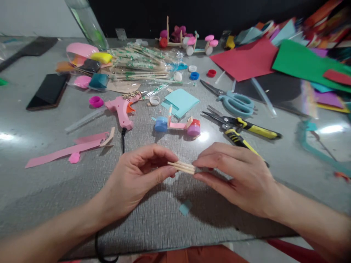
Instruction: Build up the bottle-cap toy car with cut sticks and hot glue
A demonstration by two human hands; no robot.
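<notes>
A: Both hands were on the stick bundle (182, 167), just above the table (41, 197). Left hand (137, 179) pinched 1 end between thumb and fingers, right hand (236, 175) closed on the other end.

B: Sticks aligned?

A: Roughly. Looked like 2 or 3 thin wooden sticks stacked flat; left ends slightly fanned. Exact count unclear.

B: Then I'd judge the key was squaring the ends before any glue. Keep the pinch near both tips and don't twist.

A: Agreed. Pink glue gun (122, 108) lay well ahead to the left, bottle-cap cart (177, 125) just beyond the hands. Yellow-handled pliers (241, 128) sat near the right hand.

B: The loose blue scrap (185, 207) under the hands could snag. Minor.
</notes>
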